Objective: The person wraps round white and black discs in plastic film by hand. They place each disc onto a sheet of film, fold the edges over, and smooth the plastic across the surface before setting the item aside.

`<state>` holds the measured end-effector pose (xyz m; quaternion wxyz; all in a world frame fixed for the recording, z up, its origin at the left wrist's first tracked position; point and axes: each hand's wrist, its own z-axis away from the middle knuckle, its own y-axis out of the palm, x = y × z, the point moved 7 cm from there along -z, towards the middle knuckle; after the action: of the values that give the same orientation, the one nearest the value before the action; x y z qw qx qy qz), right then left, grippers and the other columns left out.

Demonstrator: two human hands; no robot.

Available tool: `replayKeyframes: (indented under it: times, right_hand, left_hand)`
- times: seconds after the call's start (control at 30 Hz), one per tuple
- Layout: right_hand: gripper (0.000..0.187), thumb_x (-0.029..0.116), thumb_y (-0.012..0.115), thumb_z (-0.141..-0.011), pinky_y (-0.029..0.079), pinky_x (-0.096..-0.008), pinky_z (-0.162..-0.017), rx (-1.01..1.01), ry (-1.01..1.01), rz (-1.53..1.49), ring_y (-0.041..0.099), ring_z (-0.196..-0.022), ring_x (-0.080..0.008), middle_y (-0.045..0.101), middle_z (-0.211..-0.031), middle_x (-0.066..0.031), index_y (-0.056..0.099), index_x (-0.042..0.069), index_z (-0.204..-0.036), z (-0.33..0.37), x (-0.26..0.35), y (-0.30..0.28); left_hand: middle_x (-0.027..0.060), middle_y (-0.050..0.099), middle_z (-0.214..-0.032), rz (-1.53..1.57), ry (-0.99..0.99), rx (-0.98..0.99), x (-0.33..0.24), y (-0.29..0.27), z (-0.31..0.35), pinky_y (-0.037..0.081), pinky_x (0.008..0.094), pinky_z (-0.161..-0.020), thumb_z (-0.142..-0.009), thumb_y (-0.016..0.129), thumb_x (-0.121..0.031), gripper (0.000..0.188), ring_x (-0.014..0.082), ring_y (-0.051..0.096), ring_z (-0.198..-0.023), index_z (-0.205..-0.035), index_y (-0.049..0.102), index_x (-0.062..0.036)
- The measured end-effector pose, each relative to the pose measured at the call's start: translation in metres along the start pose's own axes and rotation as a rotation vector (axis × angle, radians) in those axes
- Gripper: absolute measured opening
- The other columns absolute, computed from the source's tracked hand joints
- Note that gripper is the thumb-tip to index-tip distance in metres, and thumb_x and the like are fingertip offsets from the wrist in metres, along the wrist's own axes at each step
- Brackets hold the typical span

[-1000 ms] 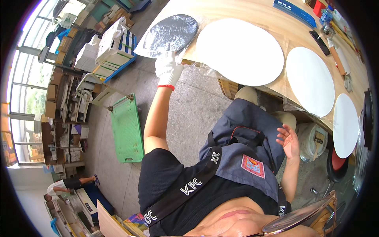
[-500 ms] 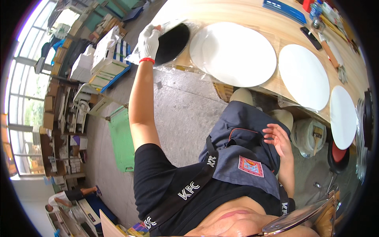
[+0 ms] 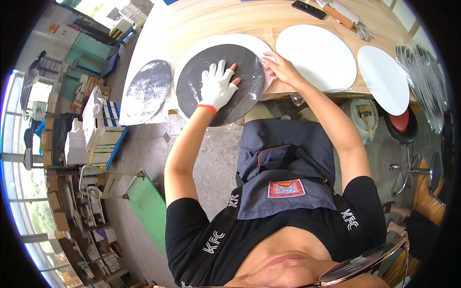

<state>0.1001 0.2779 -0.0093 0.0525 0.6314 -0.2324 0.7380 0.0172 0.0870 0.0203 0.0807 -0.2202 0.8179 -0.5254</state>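
Observation:
My left hand [image 3: 218,86], in a white glove with bare fingertips and a red band at the wrist, lies flat with fingers spread on a black round disc [image 3: 192,81]. Shiny clear film shows over the disc. The black disc rests on a larger white disc [image 3: 204,44], whose far and left rim shows around it. My bare right hand [image 3: 283,68] is at the right rim of these discs, its fingers apart and touching the edge and film there. Another black disc [image 3: 150,89] in clear film lies to the left, by the table edge.
More white discs, a large one [image 3: 317,57] and a smaller one [image 3: 384,79], lie rightward along the wooden table [image 3: 230,21]. Farther back are a phone [image 3: 309,9] and a roller [image 3: 338,14]. Below the table stands a bucket with a brush [image 3: 366,115]; a green cart [image 3: 148,206] is at left.
My left hand has moved right from the far-left black disc, and a black disc now covers much of the first white one. My right hand has risen from my lap to its rim.

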Motion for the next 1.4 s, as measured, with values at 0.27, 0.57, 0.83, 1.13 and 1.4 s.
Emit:
replayKeyframes:
  times: [0.27,0.57,0.83,1.13,1.4]
  right_hand:
    - [0.033,0.041,0.059,-0.092,0.050,-0.0357,-0.080,0.068,-0.235,0.572,0.065,-0.088,-0.0240,0.068,-0.091,-0.0087,0.068,0.014,-0.110,-0.016,0.003,-0.019]
    - [0.034,0.003,0.076,-0.075,0.052,-0.0266,-0.069,0.280,-0.162,0.145,0.066,-0.073,-0.0134,0.067,-0.080,-0.0064,0.069,0.002,-0.108,-0.030,-0.017,-0.011]
    - [0.019,0.001,0.074,-0.076,0.054,-0.0265,-0.069,0.172,-0.211,0.252,0.068,-0.073,-0.0143,0.073,-0.084,-0.0098,0.071,-0.003,-0.094,-0.029,-0.004,-0.022]
    - [0.007,0.011,0.074,-0.075,0.041,-0.0334,-0.091,0.091,-0.734,0.481,0.060,-0.096,-0.0196,0.067,-0.090,-0.0019,0.069,0.009,-0.080,0.011,0.042,-0.034]
    - [0.007,0.016,0.072,-0.080,0.037,-0.0358,-0.097,0.024,-0.928,0.480,0.060,-0.094,-0.0180,0.066,-0.087,0.0023,0.067,0.011,-0.079,0.078,0.057,-0.052]
  left_hand:
    - [0.0181,0.049,-0.137,0.031,0.077,0.071,0.012,-0.003,0.013,0.035,0.0452,-0.096,-0.089,0.060,-0.039,0.049,0.0342,0.045,-0.122,-0.130,0.058,-0.0123]
    - [0.0149,0.051,-0.136,0.133,0.039,0.121,0.018,-0.003,-0.009,0.036,0.0451,-0.095,-0.085,0.064,-0.039,0.050,0.0312,0.047,-0.121,-0.128,0.060,-0.0132]
    - [0.0149,0.048,-0.140,0.070,0.112,0.098,-0.001,0.015,-0.033,0.036,0.0439,-0.100,-0.090,0.059,-0.036,0.048,0.0311,0.045,-0.124,-0.133,0.056,-0.0154]
    - [0.0146,0.048,-0.141,0.098,0.111,0.089,0.000,0.022,-0.034,0.031,0.0472,-0.104,-0.090,0.057,-0.046,0.051,0.0311,0.042,-0.129,-0.134,0.058,-0.0208]
    - [0.0123,0.044,-0.145,0.094,0.069,0.129,0.000,0.030,-0.039,0.026,0.0485,-0.109,-0.090,0.053,-0.053,0.052,0.0300,0.038,-0.134,-0.135,0.057,-0.0263]
